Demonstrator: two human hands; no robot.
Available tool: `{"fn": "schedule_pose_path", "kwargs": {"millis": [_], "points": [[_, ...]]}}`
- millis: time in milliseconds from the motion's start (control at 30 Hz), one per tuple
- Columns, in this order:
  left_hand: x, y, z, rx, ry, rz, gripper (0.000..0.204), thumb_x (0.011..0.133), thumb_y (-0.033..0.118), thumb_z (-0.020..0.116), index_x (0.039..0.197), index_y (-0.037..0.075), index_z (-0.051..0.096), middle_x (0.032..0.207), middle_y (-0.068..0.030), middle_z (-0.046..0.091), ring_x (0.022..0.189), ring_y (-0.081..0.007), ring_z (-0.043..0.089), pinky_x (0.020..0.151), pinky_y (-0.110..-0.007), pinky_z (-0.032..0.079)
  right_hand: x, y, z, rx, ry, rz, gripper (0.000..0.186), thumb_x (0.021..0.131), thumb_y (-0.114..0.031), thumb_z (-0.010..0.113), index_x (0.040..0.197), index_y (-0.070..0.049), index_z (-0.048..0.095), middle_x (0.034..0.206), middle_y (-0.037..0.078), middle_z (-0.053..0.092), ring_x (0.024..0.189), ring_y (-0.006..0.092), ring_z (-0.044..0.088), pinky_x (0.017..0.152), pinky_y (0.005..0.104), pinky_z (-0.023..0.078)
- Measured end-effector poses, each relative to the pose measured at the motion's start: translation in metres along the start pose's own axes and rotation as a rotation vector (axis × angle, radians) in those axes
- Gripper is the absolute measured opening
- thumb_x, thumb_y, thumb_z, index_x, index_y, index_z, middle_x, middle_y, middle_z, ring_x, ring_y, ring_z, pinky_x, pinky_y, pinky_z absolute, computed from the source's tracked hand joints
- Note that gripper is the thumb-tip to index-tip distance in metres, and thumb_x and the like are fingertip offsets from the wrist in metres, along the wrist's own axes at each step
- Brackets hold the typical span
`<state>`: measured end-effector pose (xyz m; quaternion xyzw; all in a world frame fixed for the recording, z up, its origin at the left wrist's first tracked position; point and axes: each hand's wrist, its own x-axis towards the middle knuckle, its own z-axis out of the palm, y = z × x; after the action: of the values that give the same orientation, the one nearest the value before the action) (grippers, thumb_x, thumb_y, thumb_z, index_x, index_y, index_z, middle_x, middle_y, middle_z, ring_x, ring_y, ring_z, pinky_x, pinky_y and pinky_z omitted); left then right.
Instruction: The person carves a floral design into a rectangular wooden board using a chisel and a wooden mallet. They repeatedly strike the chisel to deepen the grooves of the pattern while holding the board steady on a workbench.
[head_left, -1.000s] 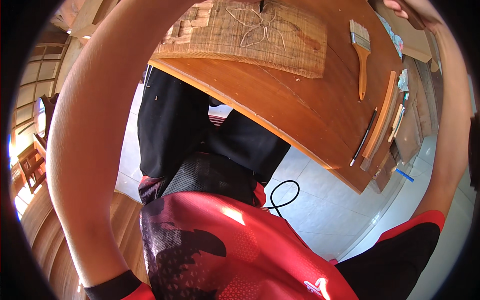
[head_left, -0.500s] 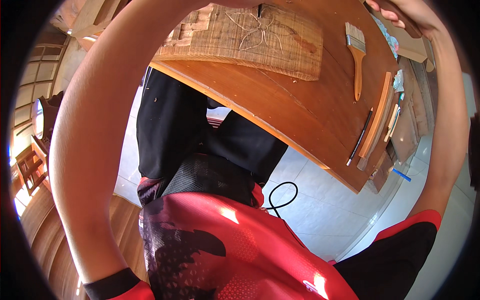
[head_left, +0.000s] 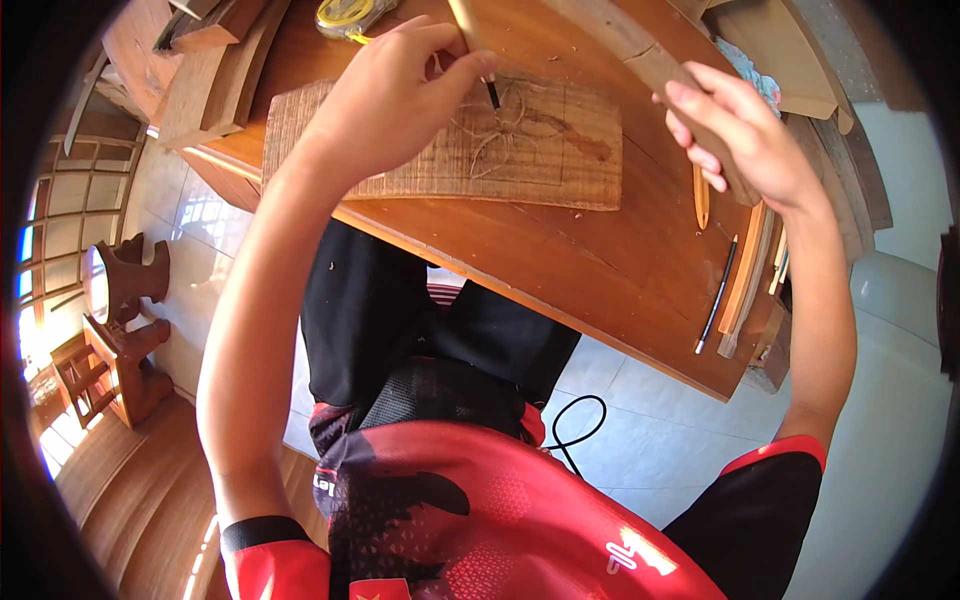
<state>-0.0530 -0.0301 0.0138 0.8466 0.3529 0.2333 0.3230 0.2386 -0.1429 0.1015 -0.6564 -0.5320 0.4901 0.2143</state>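
Observation:
A thick wooden board [head_left: 590,140] with a flower outline drawn or cut into it lies on the brown table [head_left: 600,260]. My left hand [head_left: 400,95] is closed around a carving chisel with a pale handle [head_left: 463,22]. The chisel's dark blade slants down to the flower, its tip at or just above the wood. Over the table to the right, my right hand [head_left: 745,130] grips a long wooden mallet or club [head_left: 625,45], raised, its far end running out of view. Beneath that hand shows the handle of a paintbrush [head_left: 701,205].
A yellow tape measure [head_left: 345,15] sits behind the board. A pencil [head_left: 717,295] and a wooden strip [head_left: 745,280] lie along the table's right edge. Timber pieces [head_left: 215,95] stand at the left. A black cable [head_left: 600,420] loops over the floor.
The view has shifted, bringing both hands and more of the table's far side into sight. My right hand with the mallet has swung inward toward the chisel and now covers the brush's bristles.

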Motion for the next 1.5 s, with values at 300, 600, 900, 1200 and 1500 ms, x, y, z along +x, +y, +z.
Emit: {"fn": "schedule_pose_path", "kwargs": {"millis": [300,600,900,1200,1500], "points": [[-0.025,0.020,-0.006,0.068,-0.122,0.245,0.029,0.098,0.016,0.062,0.120,0.000,0.071,0.119,-0.0185,0.069,0.112,-0.0368,0.061,0.097,-0.044,0.047,-0.016,0.024,0.029,0.523,0.156,0.008,0.034,0.106,-0.039,0.059,0.108,-0.004,0.057,0.088,0.003,0.062,0.059,0.0069,0.055,0.045,0.0239,0.045],[-0.022,0.016,-0.022,-0.092,-0.133,-0.090,0.022,0.099,0.017,0.058,0.104,0.000,0.072,0.095,-0.0127,0.067,0.086,-0.0227,0.064,0.080,-0.035,0.050,-0.044,0.060,0.061,0.621,0.299,0.004,0.023,0.105,-0.027,0.064,0.104,-0.005,0.056,0.084,0.002,0.057,0.058,0.0069,0.054,0.047,0.0249,0.045],[0.004,-0.002,-0.013,-0.137,0.043,0.094,0.021,0.101,0.018,0.065,0.110,0.000,0.070,0.094,-0.0178,0.069,0.087,-0.0322,0.066,0.081,-0.042,0.051,-0.059,0.092,0.107,0.356,0.641,0.066,0.025,0.099,-0.021,0.072,0.107,-0.002,0.059,0.079,0.000,0.058,0.060,0.0079,0.056,0.054,0.0258,0.051],[-0.017,-0.015,-0.053,-0.158,-0.055,-0.293,0.027,0.103,0.020,0.060,0.109,-0.005,0.068,0.076,-0.0130,0.061,0.071,-0.0189,0.061,0.069,-0.036,0.049,-0.053,0.062,0.145,0.855,0.336,-0.206,0.017,0.104,-0.010,0.056,0.113,0.003,0.050,0.106,0.024,0.068,0.078,0.0290,0.073,0.065,0.0378,0.062],[-0.031,-0.006,-0.043,-0.113,-0.022,-0.207,0.028,0.103,0.021,0.061,0.099,-0.006,0.066,0.081,-0.0142,0.068,0.077,-0.0244,0.069,0.078,-0.037,0.055,-0.032,0.073,0.109,0.840,0.296,-0.175,0.031,0.105,-0.018,0.052,0.123,0.006,0.052,0.119,0.021,0.068,0.089,0.0355,0.077,0.075,0.0387,0.061]]}}
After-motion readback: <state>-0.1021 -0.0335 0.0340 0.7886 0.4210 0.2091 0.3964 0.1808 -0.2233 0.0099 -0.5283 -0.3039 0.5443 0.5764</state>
